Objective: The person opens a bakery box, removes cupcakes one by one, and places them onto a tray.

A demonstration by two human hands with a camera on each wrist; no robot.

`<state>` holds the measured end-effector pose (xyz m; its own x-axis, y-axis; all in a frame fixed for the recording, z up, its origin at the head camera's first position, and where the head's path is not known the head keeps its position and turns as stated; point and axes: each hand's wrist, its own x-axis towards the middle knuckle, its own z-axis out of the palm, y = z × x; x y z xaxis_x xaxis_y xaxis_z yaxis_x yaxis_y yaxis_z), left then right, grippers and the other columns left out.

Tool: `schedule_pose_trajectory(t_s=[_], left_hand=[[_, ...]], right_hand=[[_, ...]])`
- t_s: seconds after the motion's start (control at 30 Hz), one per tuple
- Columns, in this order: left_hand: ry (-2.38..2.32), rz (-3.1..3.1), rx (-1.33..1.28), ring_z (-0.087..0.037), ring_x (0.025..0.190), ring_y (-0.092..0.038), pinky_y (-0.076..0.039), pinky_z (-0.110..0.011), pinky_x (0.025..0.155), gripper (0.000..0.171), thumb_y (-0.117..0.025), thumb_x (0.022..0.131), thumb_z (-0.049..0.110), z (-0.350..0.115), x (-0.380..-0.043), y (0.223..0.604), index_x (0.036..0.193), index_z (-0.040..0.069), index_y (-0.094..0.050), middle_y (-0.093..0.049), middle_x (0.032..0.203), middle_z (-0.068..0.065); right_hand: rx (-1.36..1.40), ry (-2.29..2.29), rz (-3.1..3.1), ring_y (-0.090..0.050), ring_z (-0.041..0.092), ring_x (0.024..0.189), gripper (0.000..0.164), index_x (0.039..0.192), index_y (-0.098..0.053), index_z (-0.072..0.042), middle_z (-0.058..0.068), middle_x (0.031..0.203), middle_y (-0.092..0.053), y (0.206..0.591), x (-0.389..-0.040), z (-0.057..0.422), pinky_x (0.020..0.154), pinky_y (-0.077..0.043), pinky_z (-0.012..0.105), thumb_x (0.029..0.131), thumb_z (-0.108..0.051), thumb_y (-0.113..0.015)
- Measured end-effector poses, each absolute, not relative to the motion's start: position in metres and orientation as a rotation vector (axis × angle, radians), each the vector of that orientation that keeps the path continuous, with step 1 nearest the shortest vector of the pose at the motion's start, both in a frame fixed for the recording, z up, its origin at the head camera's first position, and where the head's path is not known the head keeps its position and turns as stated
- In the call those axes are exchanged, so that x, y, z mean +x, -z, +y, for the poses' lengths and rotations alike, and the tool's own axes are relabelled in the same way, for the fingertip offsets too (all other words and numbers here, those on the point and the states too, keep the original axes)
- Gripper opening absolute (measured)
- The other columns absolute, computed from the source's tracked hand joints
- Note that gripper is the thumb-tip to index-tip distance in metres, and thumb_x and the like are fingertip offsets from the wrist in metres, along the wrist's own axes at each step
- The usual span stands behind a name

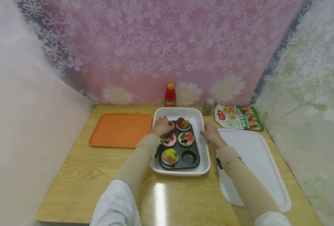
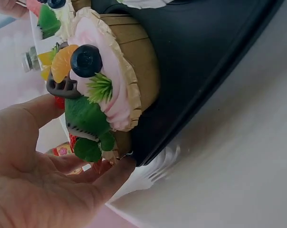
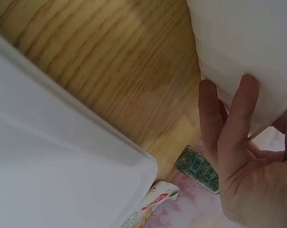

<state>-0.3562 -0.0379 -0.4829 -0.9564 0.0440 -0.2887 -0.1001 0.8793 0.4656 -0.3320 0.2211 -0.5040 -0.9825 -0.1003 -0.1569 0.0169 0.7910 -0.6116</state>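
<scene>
A dark muffin tin (image 1: 181, 164) lies inside a deep white tray (image 1: 203, 142). Several fruit tarts sit in its cups, and the near right cup shows its bare dark bottom. My left hand (image 1: 160, 126) grips the far left fruit tart (image 1: 171, 124), which its fingers mostly hide. Just nearer is a tart with pink cream (image 2: 119, 102), topped with a blueberry and an orange segment. My right hand (image 1: 212, 135) pinches the right rim of the white tray, with two fingertips (image 3: 248, 85) against its outer wall.
An orange tray (image 1: 121, 130) lies at the left, a flat white tray (image 1: 254, 166) at the right. Behind stand a red sauce bottle (image 1: 170, 94) and a spice jar (image 1: 207, 107), with a food packet (image 1: 238, 117) at the back right. A pale fork (image 2: 160, 166) lies beside the tin.
</scene>
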Motion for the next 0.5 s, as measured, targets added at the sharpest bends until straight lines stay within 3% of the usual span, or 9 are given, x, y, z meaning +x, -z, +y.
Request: schedule_pose_trajectory(t_s=[0.23,0.5], left_hand=[[-0.519,2.847,0.0,-0.036,0.137,-0.051,-0.04,-0.046,0.119,0.06,-0.07,0.1,0.038,-0.031,-0.35,0.478,0.143,0.002,-0.05,-0.053,0.145,-0.021],[-0.505,2.854,-0.074,-0.04,0.132,-0.051,-0.04,-0.049,0.118,0.059,-0.072,0.098,0.033,-0.021,-0.349,0.476,0.142,0.001,-0.049,-0.053,0.14,-0.022]], right_hand=[[-0.055,0.953,2.81,-0.066,0.035,0.095,0.033,0.127,-0.054,0.009,0.029,0.12,-0.065,0.504,-0.33,0.218,0.07,-0.056,0.036,0.102,-0.012,-0.055],[-0.077,0.928,2.826,-0.065,0.042,0.109,0.039,0.134,-0.05,0.01,0.032,0.127,-0.063,0.505,-0.327,0.218,0.093,-0.056,0.053,0.103,-0.013,-0.05]])
